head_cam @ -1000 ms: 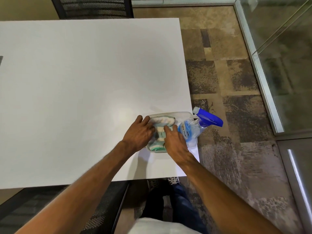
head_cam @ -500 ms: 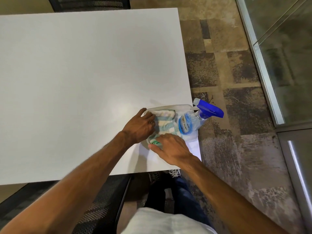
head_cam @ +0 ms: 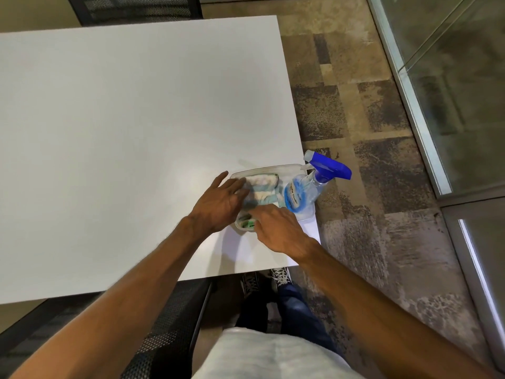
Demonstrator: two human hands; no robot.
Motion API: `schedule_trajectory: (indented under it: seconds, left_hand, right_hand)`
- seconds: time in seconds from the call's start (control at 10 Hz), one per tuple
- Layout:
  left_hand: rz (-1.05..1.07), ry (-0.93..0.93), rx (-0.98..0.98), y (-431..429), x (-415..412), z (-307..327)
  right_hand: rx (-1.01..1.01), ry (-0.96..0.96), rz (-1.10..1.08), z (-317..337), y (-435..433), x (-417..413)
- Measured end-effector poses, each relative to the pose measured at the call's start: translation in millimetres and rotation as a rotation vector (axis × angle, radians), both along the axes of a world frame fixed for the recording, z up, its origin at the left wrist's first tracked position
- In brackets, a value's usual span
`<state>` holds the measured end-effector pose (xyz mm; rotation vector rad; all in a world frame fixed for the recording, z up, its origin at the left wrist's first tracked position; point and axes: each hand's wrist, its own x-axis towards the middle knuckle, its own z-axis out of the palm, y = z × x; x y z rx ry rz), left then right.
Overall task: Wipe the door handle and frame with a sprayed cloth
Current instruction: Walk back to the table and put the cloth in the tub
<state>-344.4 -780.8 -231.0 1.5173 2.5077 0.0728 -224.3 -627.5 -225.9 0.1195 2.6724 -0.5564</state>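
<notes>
A clear plastic tub (head_cam: 273, 168) sits at the near right corner of the white table (head_cam: 123, 132). Folded cloths (head_cam: 263, 180), white and pale blue with a green one below, lie in it. A spray bottle (head_cam: 306, 191) with a blue trigger head stands in the tub's right end. My left hand (head_cam: 218, 205) rests on the tub's left side, fingers spread over the cloths. My right hand (head_cam: 276, 228) reaches in from the near side, fingertips on the cloth stack. Whether either hand grips a cloth is hidden.
A black mesh chair (head_cam: 169, 324) stands under the table's near edge, another chair (head_cam: 136, 6) at the far side. Patterned carpet (head_cam: 369, 132) lies to the right. A glass wall with a metal frame (head_cam: 415, 99) runs along the right.
My right hand has slid from the middle of the cloths toward the tub's near edge. My left hand's fingers have spread wider. The camera view has shifted slightly.
</notes>
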Motion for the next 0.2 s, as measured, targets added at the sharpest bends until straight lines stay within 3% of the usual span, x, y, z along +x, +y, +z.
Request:
schedule_trajectory:
  seconds: [0.2]
  left_hand:
    - [0.336, -0.019, 0.201, -9.7, 19.3, 41.3]
  right_hand:
    - [0.015, 0.172, -0.014, 41.3, -5.6, 5.0]
